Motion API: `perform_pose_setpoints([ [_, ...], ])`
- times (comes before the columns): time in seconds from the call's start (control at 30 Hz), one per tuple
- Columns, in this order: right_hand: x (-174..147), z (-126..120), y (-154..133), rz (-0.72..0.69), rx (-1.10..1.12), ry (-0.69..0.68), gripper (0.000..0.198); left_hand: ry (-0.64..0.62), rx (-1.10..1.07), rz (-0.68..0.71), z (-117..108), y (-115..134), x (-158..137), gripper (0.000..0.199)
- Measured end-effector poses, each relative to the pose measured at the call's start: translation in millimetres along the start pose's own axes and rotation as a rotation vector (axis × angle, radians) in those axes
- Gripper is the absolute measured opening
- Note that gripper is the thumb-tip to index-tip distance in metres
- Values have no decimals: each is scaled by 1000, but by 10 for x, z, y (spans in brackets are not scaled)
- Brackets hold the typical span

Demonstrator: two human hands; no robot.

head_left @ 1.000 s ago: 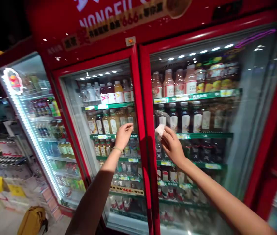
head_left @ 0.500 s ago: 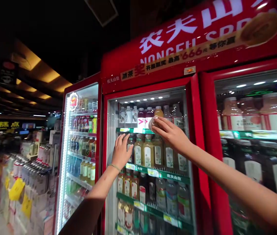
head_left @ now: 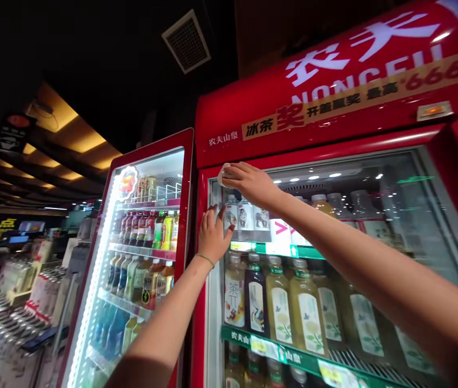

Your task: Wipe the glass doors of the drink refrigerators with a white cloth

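Note:
My right hand [head_left: 251,184] is at the upper left corner of the fridge's glass door [head_left: 358,172], its fingers closed on a crumpled white cloth [head_left: 223,177]. The cloth is pressed against the glass; most of it is hidden under the fingers. Lower down, near the door's left edge, my left hand [head_left: 215,235] has its fingers spread and seems to rest on the glass. It is empty. Behind the pane stand drink bottles in rows, among them pale green tea bottles [head_left: 307,307] and white-labelled bottles [head_left: 246,214] on the shelf above.
A second lit drinks fridge [head_left: 188,178] stands at the left, its shelves full of bottles. Farther left are stacked goods [head_left: 6,307] along an aisle. The red fridge header [head_left: 269,97] juts out above the door, with an air vent [head_left: 186,42] in the ceiling.
My right hand has moved with the cloth up and left across the glass to the door's corner. My left hand stays near the left edge, now higher on the glass. My view has come closer.

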State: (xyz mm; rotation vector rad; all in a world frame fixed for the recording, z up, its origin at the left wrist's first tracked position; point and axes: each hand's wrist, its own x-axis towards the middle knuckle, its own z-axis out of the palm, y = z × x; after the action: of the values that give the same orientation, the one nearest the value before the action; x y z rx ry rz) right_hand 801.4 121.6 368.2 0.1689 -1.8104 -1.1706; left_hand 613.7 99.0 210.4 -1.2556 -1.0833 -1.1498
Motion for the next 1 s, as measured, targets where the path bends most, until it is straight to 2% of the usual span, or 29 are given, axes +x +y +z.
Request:
perform_pose_setpoints([
  [0.1, 270, 474, -136, 68, 9, -75, 39, 41, -74, 28, 96, -87, -85, 56],
  [0.2, 212, 712, -247, 165, -22, -111, 45, 99, -189, 32, 106, -135, -167, 49],
  [0.33, -51, 610, -300, 106, -22, -236, 59, 158, -326, 62, 70, -212, -222, 39],
  [0.4, -65, 547, -300, 121, -42, -286, 62, 185, -377, 61, 65, -244, -236, 34],
  [0.57, 200, 773, -415, 330, -130, -169, 59, 212, -504, 38, 76, -299, -259, 19],
  [0.63, 178, 814, -495, 293, -117, -195, 53, 229, -551, 11, 74, -315, -264, 15],
  [0.7, 67, 723, -535, 215, -92, -280, 46, 267, -574, -1, 66, -324, -264, 12],
  [0.77, -13, 583, -520, 204, -109, -330, 42, 300, -582, 1, 58, -326, -260, 11],
  [0.83, 20, 523, -483, 286, -176, -307, 42, 317, -589, -3, 51, -324, -255, 12],
  [0.93, 160, 631, -514, 367, -237, -268, 46, 336, -611, -22, 43, -323, -253, 22],
  [1.0, 144, 687, -600, 301, -212, -310, 47, 348, -627, -35, 33, -328, -256, 33],
])
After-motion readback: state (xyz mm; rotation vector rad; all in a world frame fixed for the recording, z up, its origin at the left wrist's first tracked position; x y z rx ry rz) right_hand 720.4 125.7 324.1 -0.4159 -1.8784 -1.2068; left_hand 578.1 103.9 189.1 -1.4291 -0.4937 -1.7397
